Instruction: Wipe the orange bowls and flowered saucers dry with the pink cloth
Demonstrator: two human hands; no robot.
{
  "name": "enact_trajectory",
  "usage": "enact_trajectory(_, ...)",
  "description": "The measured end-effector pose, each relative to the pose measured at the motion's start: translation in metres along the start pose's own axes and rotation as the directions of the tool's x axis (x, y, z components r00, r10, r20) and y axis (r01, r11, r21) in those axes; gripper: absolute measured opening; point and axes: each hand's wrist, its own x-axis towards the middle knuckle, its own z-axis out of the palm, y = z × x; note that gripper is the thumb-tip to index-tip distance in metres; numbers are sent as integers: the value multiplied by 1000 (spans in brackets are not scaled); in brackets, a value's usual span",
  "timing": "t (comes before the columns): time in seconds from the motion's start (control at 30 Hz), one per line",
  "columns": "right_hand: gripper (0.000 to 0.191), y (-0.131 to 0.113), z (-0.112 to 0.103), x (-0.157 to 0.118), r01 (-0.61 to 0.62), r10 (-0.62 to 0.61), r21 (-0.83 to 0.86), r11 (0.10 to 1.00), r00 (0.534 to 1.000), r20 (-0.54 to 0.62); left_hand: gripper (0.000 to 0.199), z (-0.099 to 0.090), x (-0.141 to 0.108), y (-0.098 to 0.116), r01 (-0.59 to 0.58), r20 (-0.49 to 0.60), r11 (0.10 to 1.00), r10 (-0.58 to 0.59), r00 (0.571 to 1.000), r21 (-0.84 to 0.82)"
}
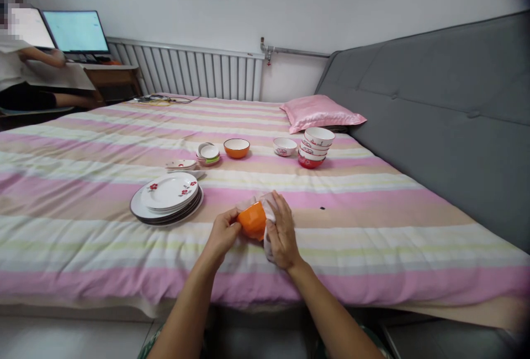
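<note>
At six o'clock my left hand (223, 232) grips the bowl (252, 221); my right hand (284, 235) holds the cloth (269, 211) against it. Wiping, I judge; next calls for turning it.

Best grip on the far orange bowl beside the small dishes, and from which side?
Probably the right rim of the far orange bowl, pinched inside and out, coming from the right: it stands upright, mouth up, and the small dishes sit close on its left.
</note>
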Motion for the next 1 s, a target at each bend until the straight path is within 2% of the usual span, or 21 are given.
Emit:
enact_trajectory(0.1, 48, 8, 2, -1, -133, 138, 166, 977, 990, -20, 23, 1, -2, 3, 10, -1, 1000, -10, 1000, -1)
enact_trajectory(0.23, 50, 17, 6, -2, -283, 307, 354, 891, 952, -11, 28, 2, -3, 6, 25, -1, 1000, -25, 1000, 11)
enact_trajectory(0.37, 51, 22, 9, 0, -342, 393, 477, 810, 919, -9, 27, 0, -3, 4, 21, 3, 999, -21, 1000, 34)
enact_trajectory(0.6, 58, 24, 11, 0, -392, 438, 496, 774, 899, 27, 28, 5, -9, 4, -129, 66, 989, 124, 990, 74)
enact_trajectory(0.73, 57, 18, 11, -1, -379, 403, 477, 793, 913, 54, 19, 16, -12, 4, -243, -16, 937, 255, 967, 251)
enact_trajectory(0.83, 54, 14, 9, -2, -357, 373, 447, 820, 926, 57, 24, 21, -11, 2, -238, -83, 910, 281, 956, 341)
enact_trajectory(1.0, 54, 13, 8, -3, -343, 367, 427, 837, 930, 27, 31, 23, -11, 1, -305, -93, 850, 378, 921, 430)
